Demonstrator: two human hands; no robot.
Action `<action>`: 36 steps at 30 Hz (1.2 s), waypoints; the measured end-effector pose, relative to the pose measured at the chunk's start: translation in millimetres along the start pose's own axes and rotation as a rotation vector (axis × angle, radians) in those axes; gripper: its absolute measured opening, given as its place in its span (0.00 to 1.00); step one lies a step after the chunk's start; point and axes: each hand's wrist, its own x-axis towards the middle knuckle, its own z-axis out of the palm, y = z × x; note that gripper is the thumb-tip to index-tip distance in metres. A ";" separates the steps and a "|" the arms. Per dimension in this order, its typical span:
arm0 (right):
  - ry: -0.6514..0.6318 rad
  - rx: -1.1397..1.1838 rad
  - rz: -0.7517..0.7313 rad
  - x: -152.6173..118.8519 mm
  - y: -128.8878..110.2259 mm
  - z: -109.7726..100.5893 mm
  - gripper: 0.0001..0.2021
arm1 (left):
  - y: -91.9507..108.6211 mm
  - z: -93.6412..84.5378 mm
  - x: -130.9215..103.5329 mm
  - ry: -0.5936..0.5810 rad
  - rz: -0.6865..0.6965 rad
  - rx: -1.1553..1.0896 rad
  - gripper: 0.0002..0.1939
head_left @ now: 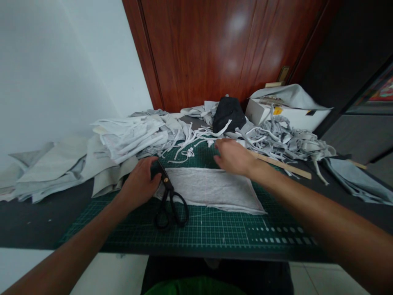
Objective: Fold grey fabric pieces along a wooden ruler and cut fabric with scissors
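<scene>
A pair of black scissors (168,186) lies across the left end of a light grey fabric piece (211,186), handles toward me on the green cutting mat (211,233). My left hand (139,180) is at the scissors' blades, thumb and forefinger apart; whether it touches them I cannot tell. Beyond the fabric's far edge hovers my right hand (235,156), slightly blurred, thumb apart from the fingers and nothing visible in it. White cords (190,143) lie just past it, one of them in a small knotted bunch (188,153). A wooden ruler (282,164) extends to the right of this hand.
Stacked white fabric pieces (132,135) and grey-beige cloth (58,164) fill the left side. At the back are a black cloth item (229,114) and a white box (282,110). Tangled grey strips (276,133) and folded grey cloth (359,178) lie right. A wooden door (208,49) stands behind.
</scene>
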 end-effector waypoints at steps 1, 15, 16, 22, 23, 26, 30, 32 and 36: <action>-0.024 0.042 -0.064 -12.4 -23.7 -0.4 0.15 | -1.2 0.1 0.9 -0.015 -0.008 -0.010 0.27; -0.229 0.162 -0.305 -49.4 -149.9 12.4 0.20 | -17.2 23.6 -12.2 0.089 0.192 -0.016 0.26; -0.244 0.196 -0.303 -48.7 -150.6 11.9 0.18 | -17.2 24.4 -12.6 0.096 0.198 -0.016 0.27; -0.290 0.383 -0.210 -35.6 -136.2 5.8 0.12 | -18.7 27.6 -13.9 0.141 0.154 -0.102 0.32; -0.311 0.440 -0.184 -32.5 -130.1 4.9 0.08 | -18.6 27.4 -13.9 0.146 0.134 -0.126 0.34; -0.398 0.687 -0.112 -26.1 -107.8 5.8 0.06 | -18.4 25.6 -12.3 0.148 0.051 -0.198 0.36; -0.416 0.998 -0.035 -34.0 -75.2 13.0 0.13 | -21.4 22.9 -6.1 0.143 -0.081 -0.303 0.36; -0.382 1.147 0.015 -47.4 -60.2 15.6 0.18 | -21.6 20.3 -4.4 0.153 -0.122 -0.323 0.36; -0.261 1.762 0.106 -85.4 -36.8 15.3 0.25 | -8.3 6.6 -11.7 0.201 -0.077 -0.165 0.39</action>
